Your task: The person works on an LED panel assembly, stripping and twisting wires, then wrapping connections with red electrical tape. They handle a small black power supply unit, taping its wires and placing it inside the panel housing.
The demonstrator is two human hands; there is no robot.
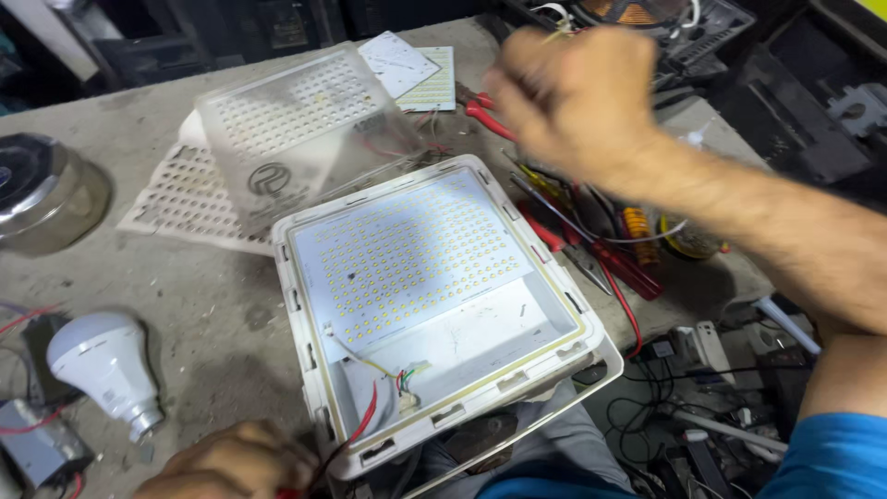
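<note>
Grey and dusty, the workbench (222, 314) is carrying an opened white floodlight housing (443, 314) at its near edge, tilted toward the person, with an LED board (407, 254) lying inside it and red, green and white wires (393, 393) trailing from its lower corner. The left hand (231, 462) is resting at the housing's near left corner, fingers curled over something red; whether that is a lead or a tool handle cannot be told. The right hand (573, 102) is reaching, blurred, over the far tools (591, 240), pinching what looks like a thin pale wire end. Judging from this, the wiring stage is under way; the next move calls for a steady housing and a careful approach to the small connector. A translucent lens cover (296, 129) and a white bulb (102, 365) are lying aside.
</note>
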